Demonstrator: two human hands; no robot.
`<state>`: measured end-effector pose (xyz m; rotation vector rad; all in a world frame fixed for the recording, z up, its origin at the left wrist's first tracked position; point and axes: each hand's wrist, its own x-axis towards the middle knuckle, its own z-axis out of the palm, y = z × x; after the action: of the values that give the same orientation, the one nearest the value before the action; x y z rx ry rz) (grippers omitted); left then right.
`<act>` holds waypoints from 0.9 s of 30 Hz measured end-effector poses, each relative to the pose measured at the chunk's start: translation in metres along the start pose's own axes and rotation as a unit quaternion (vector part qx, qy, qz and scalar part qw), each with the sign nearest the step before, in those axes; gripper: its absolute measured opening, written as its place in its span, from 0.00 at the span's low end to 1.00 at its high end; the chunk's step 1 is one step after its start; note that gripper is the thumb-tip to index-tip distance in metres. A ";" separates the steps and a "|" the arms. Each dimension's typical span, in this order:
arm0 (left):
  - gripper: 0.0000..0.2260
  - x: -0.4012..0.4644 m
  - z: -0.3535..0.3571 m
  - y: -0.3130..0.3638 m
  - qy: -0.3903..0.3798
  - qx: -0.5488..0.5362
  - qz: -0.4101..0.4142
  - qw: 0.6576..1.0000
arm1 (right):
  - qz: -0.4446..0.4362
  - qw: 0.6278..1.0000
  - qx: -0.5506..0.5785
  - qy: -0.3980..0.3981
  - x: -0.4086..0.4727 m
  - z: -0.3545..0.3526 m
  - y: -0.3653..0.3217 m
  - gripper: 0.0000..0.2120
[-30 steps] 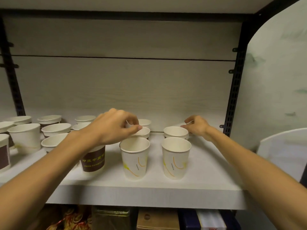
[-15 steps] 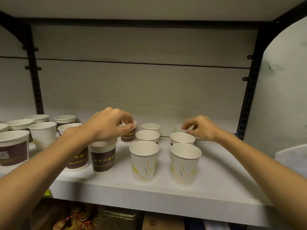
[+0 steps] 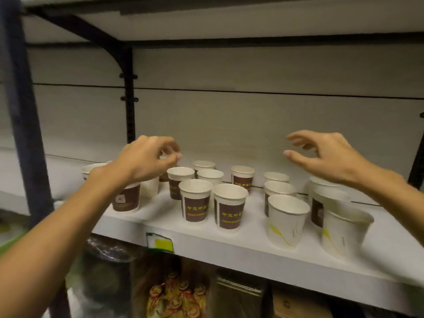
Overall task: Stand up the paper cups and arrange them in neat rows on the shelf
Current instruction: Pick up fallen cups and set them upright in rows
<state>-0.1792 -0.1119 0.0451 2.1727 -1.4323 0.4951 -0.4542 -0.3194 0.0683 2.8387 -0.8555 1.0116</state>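
Note:
Several paper cups stand upright in rough rows on the white shelf (image 3: 229,244). Two brown-labelled cups (image 3: 196,203) (image 3: 229,206) stand at the front middle. Two white cups with yellow swirls (image 3: 286,220) (image 3: 343,232) stand at the front right. More cups (image 3: 242,177) stand behind them toward the wall. My left hand (image 3: 146,160) hovers above the left cups, fingers curled and pinched, holding nothing that shows. My right hand (image 3: 323,154) hangs in the air above the right cups, fingers spread, empty.
A black upright (image 3: 129,106) stands at the shelf's back left and a dark post (image 3: 23,111) at the near left. A green-edged label (image 3: 160,243) sticks to the shelf's front edge. Bags and boxes (image 3: 179,292) fill the shelf below.
Both hands have lifted off the cups and risen above them. The view has swung left, so the cups now sit further right in the picture.

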 end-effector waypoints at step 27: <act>0.12 -0.054 -0.018 -0.211 -0.026 -0.106 0.013 0.994 | 0.005 0.999 -0.005 -0.054 0.011 0.136 -0.270 0.21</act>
<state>-0.0057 0.0088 -0.0114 2.0135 -1.4705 0.2836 -0.2335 -0.1205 0.0120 2.9054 -0.8802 0.8594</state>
